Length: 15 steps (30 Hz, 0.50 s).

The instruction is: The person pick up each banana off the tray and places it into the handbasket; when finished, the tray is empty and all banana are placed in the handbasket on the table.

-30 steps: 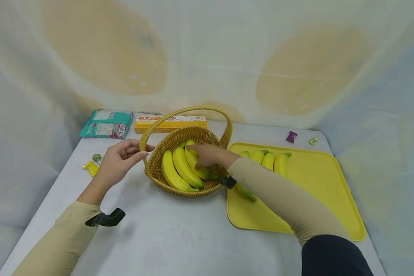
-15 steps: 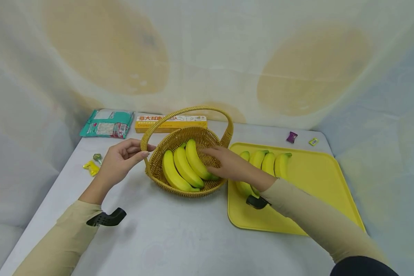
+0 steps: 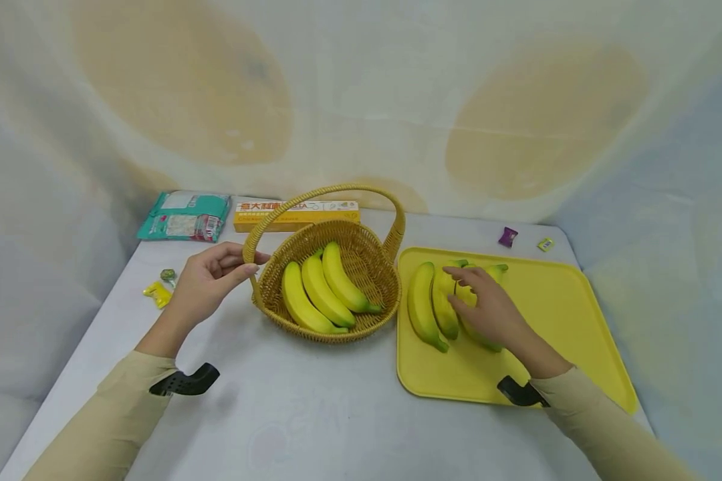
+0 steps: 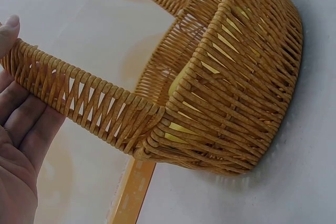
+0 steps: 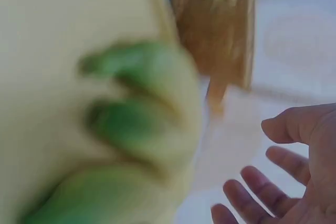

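On the yellow tray (image 3: 559,334), bananas (image 3: 442,306) lie partly hidden behind the right hand (image 3: 487,306).

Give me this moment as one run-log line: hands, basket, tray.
left hand: holds basket handle | right hand: empty, over tray bananas | basket: three bananas inside | tray: bananas, partly hidden by right hand

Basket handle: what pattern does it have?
The basket handle has a criss-cross weave, clearest in the left wrist view.
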Each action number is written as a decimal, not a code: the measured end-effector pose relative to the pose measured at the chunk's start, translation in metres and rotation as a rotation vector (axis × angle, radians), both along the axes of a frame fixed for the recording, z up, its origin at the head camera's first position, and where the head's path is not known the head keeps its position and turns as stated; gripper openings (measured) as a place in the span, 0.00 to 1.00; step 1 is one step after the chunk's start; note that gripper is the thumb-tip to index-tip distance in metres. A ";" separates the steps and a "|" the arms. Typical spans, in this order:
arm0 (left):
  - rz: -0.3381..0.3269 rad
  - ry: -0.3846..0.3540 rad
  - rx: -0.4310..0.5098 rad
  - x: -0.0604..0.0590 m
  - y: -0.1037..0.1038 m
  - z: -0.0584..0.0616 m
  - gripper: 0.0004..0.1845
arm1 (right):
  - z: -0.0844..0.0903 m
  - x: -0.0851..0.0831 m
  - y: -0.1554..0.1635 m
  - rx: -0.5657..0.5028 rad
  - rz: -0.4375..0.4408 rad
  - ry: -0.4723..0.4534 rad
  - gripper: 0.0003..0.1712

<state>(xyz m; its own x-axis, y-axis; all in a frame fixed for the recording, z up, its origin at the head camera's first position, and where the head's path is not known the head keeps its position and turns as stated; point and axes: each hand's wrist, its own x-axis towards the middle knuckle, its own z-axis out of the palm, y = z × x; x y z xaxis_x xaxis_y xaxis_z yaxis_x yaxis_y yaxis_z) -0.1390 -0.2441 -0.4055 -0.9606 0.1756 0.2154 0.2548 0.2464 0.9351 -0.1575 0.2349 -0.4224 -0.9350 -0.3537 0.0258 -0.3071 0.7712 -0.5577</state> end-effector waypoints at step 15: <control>0.004 -0.008 0.008 0.000 -0.001 -0.001 0.13 | -0.041 -0.017 0.077 0.110 -0.217 -0.198 0.43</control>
<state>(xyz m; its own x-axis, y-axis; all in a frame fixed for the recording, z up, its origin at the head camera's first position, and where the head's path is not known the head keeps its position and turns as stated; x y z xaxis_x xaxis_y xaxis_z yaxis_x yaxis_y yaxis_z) -0.1391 -0.2448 -0.4064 -0.9630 0.1705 0.2088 0.2461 0.2401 0.9390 -0.1747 0.3115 -0.4631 -0.9720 -0.1358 -0.1919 -0.0223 0.8659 -0.4998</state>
